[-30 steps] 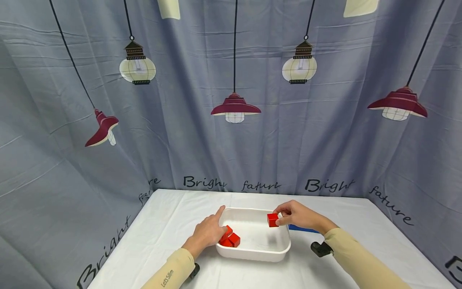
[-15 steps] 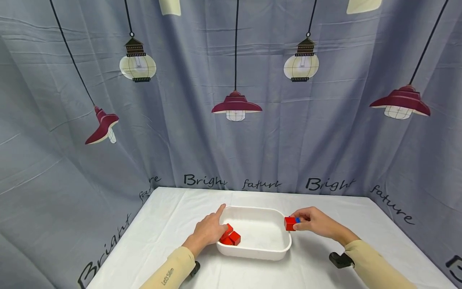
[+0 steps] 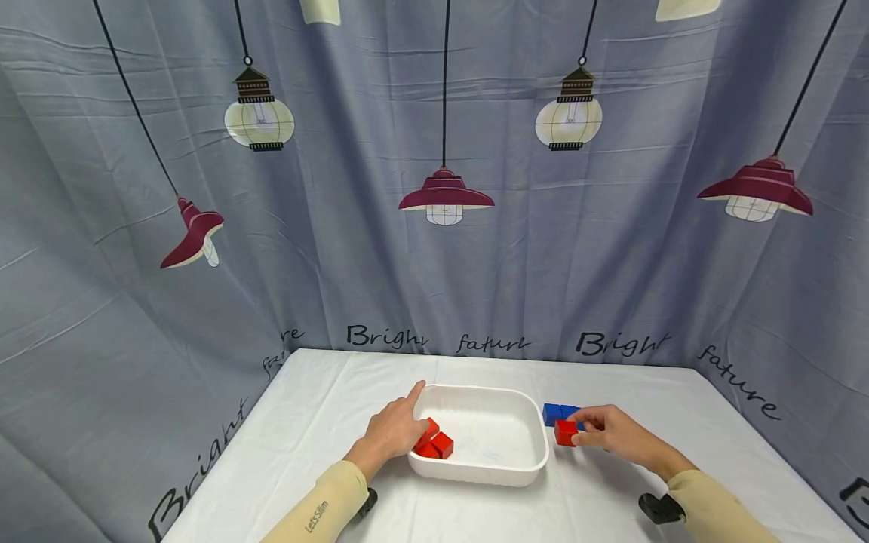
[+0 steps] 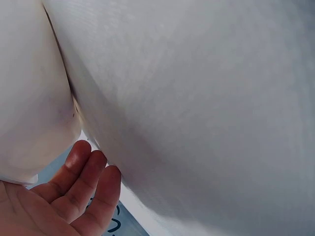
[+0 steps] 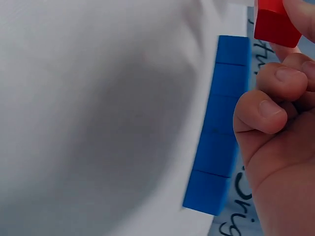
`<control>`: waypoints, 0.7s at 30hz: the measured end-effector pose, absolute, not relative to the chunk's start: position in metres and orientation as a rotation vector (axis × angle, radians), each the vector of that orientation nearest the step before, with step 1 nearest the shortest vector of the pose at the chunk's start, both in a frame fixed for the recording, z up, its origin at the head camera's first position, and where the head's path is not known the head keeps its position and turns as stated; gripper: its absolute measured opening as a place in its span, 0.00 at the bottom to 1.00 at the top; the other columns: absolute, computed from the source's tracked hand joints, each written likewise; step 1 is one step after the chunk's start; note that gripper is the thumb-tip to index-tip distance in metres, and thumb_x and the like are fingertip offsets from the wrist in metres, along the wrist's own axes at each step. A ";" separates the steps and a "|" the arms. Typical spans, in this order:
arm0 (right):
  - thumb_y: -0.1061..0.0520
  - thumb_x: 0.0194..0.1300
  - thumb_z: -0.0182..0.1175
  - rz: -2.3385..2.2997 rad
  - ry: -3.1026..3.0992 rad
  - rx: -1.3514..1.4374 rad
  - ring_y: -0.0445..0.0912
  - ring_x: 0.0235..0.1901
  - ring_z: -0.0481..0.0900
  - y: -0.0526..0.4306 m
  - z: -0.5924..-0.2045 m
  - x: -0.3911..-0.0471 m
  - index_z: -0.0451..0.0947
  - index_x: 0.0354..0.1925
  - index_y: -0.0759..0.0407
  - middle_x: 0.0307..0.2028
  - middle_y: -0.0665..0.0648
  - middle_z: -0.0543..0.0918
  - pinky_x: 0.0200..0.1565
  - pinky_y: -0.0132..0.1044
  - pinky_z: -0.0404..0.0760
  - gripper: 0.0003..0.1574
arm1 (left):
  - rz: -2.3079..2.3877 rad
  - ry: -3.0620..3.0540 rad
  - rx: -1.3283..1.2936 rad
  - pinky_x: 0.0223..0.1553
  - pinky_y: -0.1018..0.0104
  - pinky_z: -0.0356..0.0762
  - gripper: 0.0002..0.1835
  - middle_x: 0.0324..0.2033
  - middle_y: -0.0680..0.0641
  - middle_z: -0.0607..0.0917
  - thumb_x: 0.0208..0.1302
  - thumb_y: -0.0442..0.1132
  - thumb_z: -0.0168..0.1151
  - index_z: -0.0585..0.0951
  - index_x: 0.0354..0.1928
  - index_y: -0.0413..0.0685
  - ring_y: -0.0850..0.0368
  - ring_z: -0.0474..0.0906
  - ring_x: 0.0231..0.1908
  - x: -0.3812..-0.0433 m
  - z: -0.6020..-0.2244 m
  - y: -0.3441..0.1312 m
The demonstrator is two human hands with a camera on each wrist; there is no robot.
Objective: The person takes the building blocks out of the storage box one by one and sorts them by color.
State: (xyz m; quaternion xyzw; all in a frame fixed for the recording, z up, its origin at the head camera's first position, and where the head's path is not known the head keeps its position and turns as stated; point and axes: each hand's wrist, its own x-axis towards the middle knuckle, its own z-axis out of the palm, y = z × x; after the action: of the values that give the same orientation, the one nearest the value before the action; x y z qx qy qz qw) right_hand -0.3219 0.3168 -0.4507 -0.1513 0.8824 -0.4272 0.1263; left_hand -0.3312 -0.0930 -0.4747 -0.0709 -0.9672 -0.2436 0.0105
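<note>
My right hand [image 3: 619,436] pinches a red cube [image 3: 565,433] between thumb and fingers, just right of the white plastic tray [image 3: 485,472]. Behind that cube, a row of blue cubes [image 3: 553,415] stands on the table, partly hidden by the hand; the right wrist view shows the blue row [image 5: 221,113] end to end. At the tray's left end my left hand [image 3: 392,433] grips the rim, thumb reaching inside and index finger pointing along the edge. Below the thumb lie several red cubes [image 3: 443,445] in the tray's left corner. In the left wrist view, fingers [image 4: 106,194] curve beside the tray's outer wall.
A white cloth covers the table [image 3: 366,369]. A grey-blue curtain [image 3: 380,264] printed with lamps and lettering hangs behind and around it. Black wrist cameras [image 3: 660,508] sit under both sleeves.
My right hand has carried the red cube rightward from above the tray, over its right rim, to beside the blue row. More blue cubes show now. My left hand has kept its place.
</note>
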 end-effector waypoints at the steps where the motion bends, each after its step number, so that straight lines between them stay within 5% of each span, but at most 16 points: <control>1: 0.52 0.63 0.69 -1.244 2.571 -0.438 0.40 0.24 0.66 0.317 -0.453 -0.322 0.79 0.52 0.66 0.24 0.49 0.68 0.25 0.29 0.63 0.24 | -0.763 -3.019 -0.218 0.53 0.39 0.76 0.42 0.57 0.40 0.80 0.61 0.49 0.58 0.58 0.78 0.59 0.44 0.78 0.54 -0.331 -0.475 -0.093; 21: 0.51 0.58 0.73 -1.145 2.627 -0.427 0.41 0.23 0.67 0.315 -0.482 -0.321 0.81 0.50 0.63 0.24 0.50 0.68 0.24 0.29 0.61 0.26 | -0.773 -3.038 -0.167 0.55 0.39 0.75 0.41 0.58 0.41 0.80 0.64 0.50 0.58 0.58 0.79 0.62 0.45 0.77 0.53 -0.332 -0.475 -0.091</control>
State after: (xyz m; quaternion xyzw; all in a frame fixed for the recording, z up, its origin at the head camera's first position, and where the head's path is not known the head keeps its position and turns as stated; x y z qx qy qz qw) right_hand -0.3210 0.3145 -0.4820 -0.1462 0.8999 -0.3923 0.1221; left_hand -0.3319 -0.0912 -0.4748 -0.0533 -0.9678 -0.2461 0.0012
